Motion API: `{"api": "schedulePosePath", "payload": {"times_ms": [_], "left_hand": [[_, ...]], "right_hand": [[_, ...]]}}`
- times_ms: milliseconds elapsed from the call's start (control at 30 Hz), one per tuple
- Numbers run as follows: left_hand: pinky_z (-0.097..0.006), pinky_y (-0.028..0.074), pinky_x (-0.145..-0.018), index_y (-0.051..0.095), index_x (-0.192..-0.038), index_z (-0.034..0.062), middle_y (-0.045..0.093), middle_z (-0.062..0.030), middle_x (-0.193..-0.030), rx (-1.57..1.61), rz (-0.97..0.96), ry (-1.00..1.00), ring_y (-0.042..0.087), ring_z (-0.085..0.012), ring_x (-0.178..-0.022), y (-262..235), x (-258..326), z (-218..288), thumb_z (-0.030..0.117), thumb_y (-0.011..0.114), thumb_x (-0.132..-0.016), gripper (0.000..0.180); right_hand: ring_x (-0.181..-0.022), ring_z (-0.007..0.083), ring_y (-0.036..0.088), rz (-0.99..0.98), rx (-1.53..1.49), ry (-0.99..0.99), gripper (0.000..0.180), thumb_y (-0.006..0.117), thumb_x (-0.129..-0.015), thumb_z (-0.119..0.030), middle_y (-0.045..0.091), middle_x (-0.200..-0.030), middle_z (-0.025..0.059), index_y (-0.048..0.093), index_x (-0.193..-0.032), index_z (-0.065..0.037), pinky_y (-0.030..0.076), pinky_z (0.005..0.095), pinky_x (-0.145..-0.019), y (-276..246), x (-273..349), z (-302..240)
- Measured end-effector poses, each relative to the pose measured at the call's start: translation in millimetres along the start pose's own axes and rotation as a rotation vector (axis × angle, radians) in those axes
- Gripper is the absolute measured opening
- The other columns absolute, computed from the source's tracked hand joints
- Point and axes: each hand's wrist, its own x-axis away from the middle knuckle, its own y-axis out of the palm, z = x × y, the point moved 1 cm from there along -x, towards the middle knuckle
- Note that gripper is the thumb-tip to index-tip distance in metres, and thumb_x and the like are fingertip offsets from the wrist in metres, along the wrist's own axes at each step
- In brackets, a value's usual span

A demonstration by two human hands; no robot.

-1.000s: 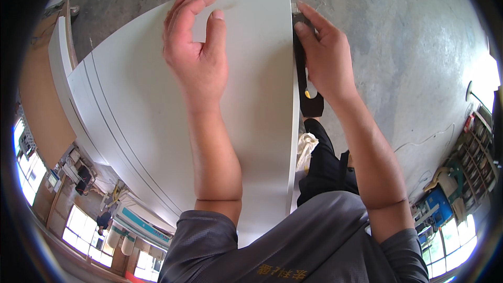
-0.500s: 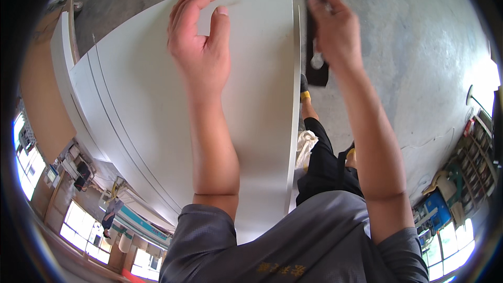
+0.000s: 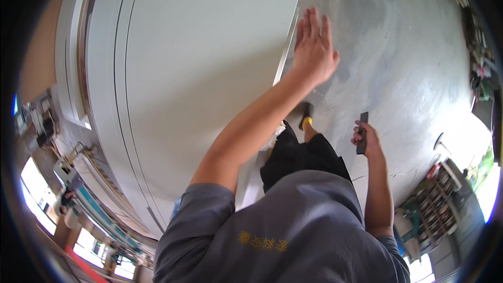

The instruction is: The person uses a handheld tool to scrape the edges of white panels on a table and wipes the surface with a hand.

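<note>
My left hand [image 3: 315, 52] reaches across to the right-hand edge of a large white panel [image 3: 188, 58]. Its fingers are stretched out and hold nothing; whether they touch the panel's edge I cannot tell. Low and off to the right, my right hand [image 3: 372, 140] is closed around a dark, narrow, rectangular block [image 3: 362, 132], held clear of the panel. The block's exact kind does not show. Two dark parallel lines run along the left part of the panel.
Grey concrete floor [image 3: 408, 68] lies to the right of the panel. Other boards [image 3: 70, 47] stand at the far left. Shelving with many items [image 3: 437, 194] is at the lower right. A person [image 3: 68, 196] is in the background at the lower left.
My left hand has moved from above the panel rightward to its edge. My right hand has drawn back toward my body with the block. The view has turned too.
</note>
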Motion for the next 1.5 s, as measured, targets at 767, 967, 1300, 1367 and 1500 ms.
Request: {"api": "schedulePosePath", "payload": {"times_ms": [767, 967, 1300, 1367, 1500], "left_hand": [[-0.051, 0.021, -0.130, 0.056, -0.146, -0.0002, 0.030, -0.0127, -0.172, -0.282, 0.235, -0.616, 0.025, -0.0305, -0.160, 40, 145, 33, 0.008, 0.056, -0.088, 0.058], [-0.055, 0.023, -0.129, 0.064, -0.138, 0.0039, 0.032, -0.0196, -0.170, -0.154, 0.414, -0.892, 0.026, -0.0364, -0.159, 53, 169, 81, 0.008, 0.066, -0.081, 0.057], [-0.051, 0.017, -0.132, 0.048, -0.157, 0.0100, 0.043, -0.0101, -0.165, -0.269, 0.487, -0.679, 0.031, -0.0283, -0.158, 67, 88, 41, 0.015, 0.062, -0.084, 0.074], [-0.050, 0.015, -0.133, 0.045, -0.159, 0.0106, 0.043, -0.0073, -0.166, -0.252, 0.507, -0.717, 0.029, -0.0242, -0.159, 62, 105, 51, 0.014, 0.061, -0.084, 0.077], [-0.049, 0.015, -0.132, 0.039, -0.162, 0.0102, 0.036, -0.0060, -0.170, -0.294, 0.454, -1.014, 0.025, -0.0233, -0.161, 66, 216, 79, 0.011, 0.059, -0.084, 0.081]], "right_hand": [[-0.100, 0.0273, 0.070, -0.779, 1.583, -1.396, 0.058, 0.068, -0.091, -0.010, 0.071, -0.117, 0.0157, 0.058, -0.147, -0.005, 0.054, 0.0347, -0.091, 216, 11, -299], [-0.107, 0.0346, 0.070, -0.868, 1.797, -1.282, 0.057, 0.071, -0.087, -0.011, 0.070, -0.123, 0.0215, 0.061, -0.143, -0.005, 0.054, 0.0376, -0.096, 240, 15, -306], [-0.102, 0.0181, 0.068, -0.986, 1.986, -1.146, 0.059, 0.070, -0.087, -0.006, 0.071, -0.121, 0.0125, 0.059, -0.146, -0.003, 0.053, 0.0310, -0.091, 243, 43, -301], [-0.099, 0.0175, 0.067, -1.060, 2.010, -1.191, 0.059, 0.070, -0.088, -0.007, 0.071, -0.119, 0.0113, 0.058, -0.146, -0.003, 0.053, 0.0308, -0.089, 250, 63, -297], [-0.090, 0.0145, 0.062, -1.174, 2.025, -1.185, 0.059, 0.070, -0.089, -0.009, 0.070, -0.113, 0.0071, 0.058, -0.146, -0.004, 0.052, 0.0292, -0.085, 268, 88, -269]]}}
